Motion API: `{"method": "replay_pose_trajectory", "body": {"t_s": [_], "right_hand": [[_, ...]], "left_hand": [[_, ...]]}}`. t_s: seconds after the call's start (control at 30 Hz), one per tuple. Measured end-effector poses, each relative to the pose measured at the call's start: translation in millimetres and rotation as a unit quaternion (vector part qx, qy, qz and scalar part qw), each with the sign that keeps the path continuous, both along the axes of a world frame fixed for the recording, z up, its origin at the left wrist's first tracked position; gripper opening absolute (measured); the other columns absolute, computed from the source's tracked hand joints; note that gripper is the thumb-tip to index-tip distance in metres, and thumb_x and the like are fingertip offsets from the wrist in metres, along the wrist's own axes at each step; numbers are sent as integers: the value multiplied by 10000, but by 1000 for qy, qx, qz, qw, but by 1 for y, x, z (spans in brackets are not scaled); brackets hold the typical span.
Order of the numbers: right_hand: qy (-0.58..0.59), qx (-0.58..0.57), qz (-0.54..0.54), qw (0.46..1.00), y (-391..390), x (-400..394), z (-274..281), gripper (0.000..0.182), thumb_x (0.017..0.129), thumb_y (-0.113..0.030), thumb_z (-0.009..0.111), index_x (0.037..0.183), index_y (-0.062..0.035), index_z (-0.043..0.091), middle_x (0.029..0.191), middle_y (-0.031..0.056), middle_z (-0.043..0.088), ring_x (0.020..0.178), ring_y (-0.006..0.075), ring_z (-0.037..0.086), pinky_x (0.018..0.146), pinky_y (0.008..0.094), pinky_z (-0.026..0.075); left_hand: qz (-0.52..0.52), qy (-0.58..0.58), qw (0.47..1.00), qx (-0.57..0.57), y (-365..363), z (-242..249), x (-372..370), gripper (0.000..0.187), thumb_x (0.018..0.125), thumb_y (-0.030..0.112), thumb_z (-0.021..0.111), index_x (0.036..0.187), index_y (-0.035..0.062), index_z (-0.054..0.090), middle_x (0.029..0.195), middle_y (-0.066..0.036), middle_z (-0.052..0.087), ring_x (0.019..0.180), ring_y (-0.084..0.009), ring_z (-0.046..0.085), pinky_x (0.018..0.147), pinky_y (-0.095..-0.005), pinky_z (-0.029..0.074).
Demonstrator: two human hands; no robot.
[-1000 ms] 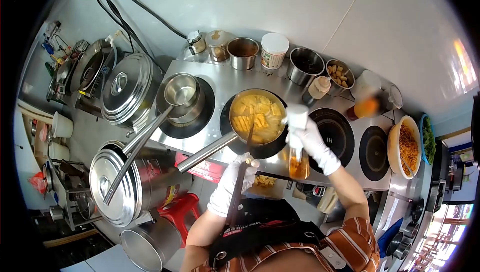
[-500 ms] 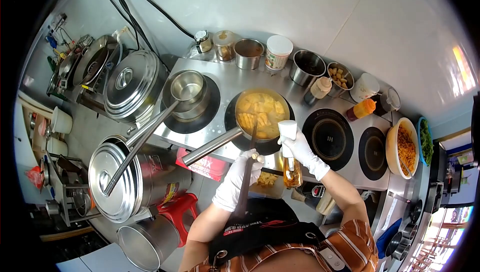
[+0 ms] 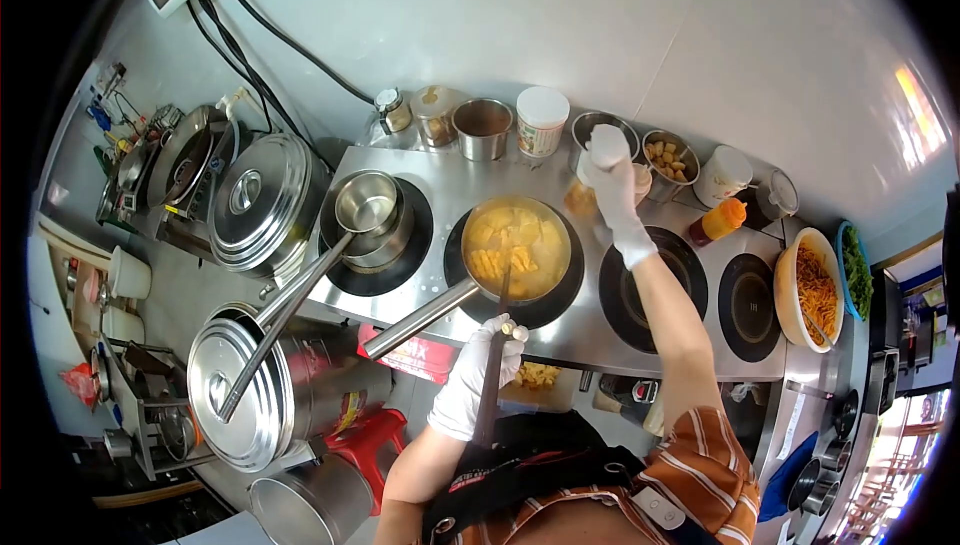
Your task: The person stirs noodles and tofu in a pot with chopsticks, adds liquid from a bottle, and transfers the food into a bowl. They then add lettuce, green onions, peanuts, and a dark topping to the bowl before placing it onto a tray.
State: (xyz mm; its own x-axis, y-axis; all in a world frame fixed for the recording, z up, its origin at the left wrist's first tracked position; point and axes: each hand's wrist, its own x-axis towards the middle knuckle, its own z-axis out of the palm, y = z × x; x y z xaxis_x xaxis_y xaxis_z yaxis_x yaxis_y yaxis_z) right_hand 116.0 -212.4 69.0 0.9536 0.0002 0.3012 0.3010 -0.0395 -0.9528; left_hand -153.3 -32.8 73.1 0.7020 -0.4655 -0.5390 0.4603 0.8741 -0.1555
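My gloved left hand [image 3: 478,370] is closed round a long, dark stick-shaped utensil [image 3: 492,385]. Its thin far end reaches into the handled pan [image 3: 425,317], among yellow food pieces [image 3: 505,250] in cloudy yellow liquid. My right hand [image 3: 615,195], gloved too, stretches to the back of the stove, its fingers around a white-topped bottle [image 3: 608,147] with amber liquid. The bottle's lower part is blurred beside the hand. Right behind it stands a metal pot [image 3: 590,125], and a pale-capped squeeze bottle [image 3: 643,183] is partly hidden by the hand.
Along the wall stand a white tub [image 3: 542,120], a pot of beige cubes [image 3: 668,157] and an orange-topped bottle [image 3: 718,220]. A saucepan [image 3: 366,202] sits on the left burner. Right lies a bowl of orange shreds [image 3: 808,290]; lidded stockpots [image 3: 245,385] stand left.
My right hand has carried the amber bottle from beside the pan to the back of the stove. My left hand keeps its hold near the pan. The view has shifted slightly.
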Motion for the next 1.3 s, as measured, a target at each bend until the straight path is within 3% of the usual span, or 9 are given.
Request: {"method": "replay_pose_trajectory", "body": {"t_s": [0.3, 0.4, 0.43, 0.53, 0.63, 0.77, 0.8, 1.0, 1.3], "right_hand": [[37, 4, -2, 999, 11, 61, -67, 652, 756, -123, 767, 1313, -27, 443, 1113, 75, 609, 999, 149, 576, 860, 287, 476], [52, -85, -125, 987, 3, 26, -58, 686, 804, -93, 712, 1388, 12, 368, 1183, 110, 581, 1081, 191, 554, 977, 320, 417], [63, -24, -26, 997, -10, -12, -34, 657, 832, -55, 647, 1412, 23, 347, 1258, 118, 546, 1126, 193, 538, 997, 319, 406], [33, -223, 125, 966, -52, -128, -7, 609, 788, 48, 559, 1379, -19, 427, 1306, 122, 507, 1146, 199, 526, 979, 316, 426], [23, -149, 234, 961, -42, -231, 56, 699, 724, -3, 707, 1371, -57, 448, 1260, 110, 529, 1243, 223, 439, 1009, 340, 408], [-42, -181, 86, 979, -31, -254, 45, 131, 782, 49, 685, 909, 20, 699, 1068, 124, 610, 990, 218, 598, 867, 288, 465], [-23, -173, 77, 982, -31, -254, 49, 157, 761, 59, 686, 915, 34, 693, 1001, 134, 644, 948, 223, 618, 858, 295, 478], [61, -185, 49, 980, -51, -268, 92, 165, 761, 16, 712, 924, 42, 707, 943, 153, 698, 882, 207, 666, 819, 291, 517], [-2, -171, 67, 983, -13, -230, 58, 163, 794, -30, 705, 951, 11, 694, 918, 91, 679, 867, 191, 633, 807, 299, 493]], "left_hand": [[9, 24, 995, 96, -21, 9, 8, 206, 966, 200, 486, 805, 72, 471, 761, -81, 514, 446, -63, 360, 324, -176, 287], [-14, -36, 992, 116, -29, 4, 13, 236, 970, 289, 513, 831, 100, 496, 743, -67, 581, 476, -105, 464, 407, -199, 361], [-11, -13, 990, 138, -34, 5, 16, 235, 969, 275, 512, 833, 84, 518, 768, -86, 593, 491, -108, 480, 400, -191, 368], [0, 25, 989, 146, -52, -2, 35, 247, 964, 270, 521, 826, 66, 543, 790, -131, 637, 535, -143, 538, 421, -207, 408], [-41, -46, 994, 92, -67, -32, 50, 260, 988, 281, 453, 888, 53, 527, 863, -137, 626, 657, -194, 578, 548, -282, 482], [-46, -27, 998, 26, -102, -45, 58, 270, 976, 309, 493, 984, 39, 498, 858, -118, 584, 676, -240, 604, 643, -348, 557], [-61, -83, 995, 6, -105, -68, 60, 363, 958, 409, 530, 974, 46, 521, 843, -107, 589, 660, -209, 597, 591, -309, 525], [-213, -136, 945, 208, -43, -64, -8, 468, 941, 492, 527, 1050, 46, 616, 924, -35, 644, 706, -119, 551, 658, -266, 467], [-41, -44, 878, 475, 122, -69, -110, 322, 977, 327, 524, 1005, 24, 630, 901, -86, 697, 645, -134, 601, 575, -252, 476]]}}
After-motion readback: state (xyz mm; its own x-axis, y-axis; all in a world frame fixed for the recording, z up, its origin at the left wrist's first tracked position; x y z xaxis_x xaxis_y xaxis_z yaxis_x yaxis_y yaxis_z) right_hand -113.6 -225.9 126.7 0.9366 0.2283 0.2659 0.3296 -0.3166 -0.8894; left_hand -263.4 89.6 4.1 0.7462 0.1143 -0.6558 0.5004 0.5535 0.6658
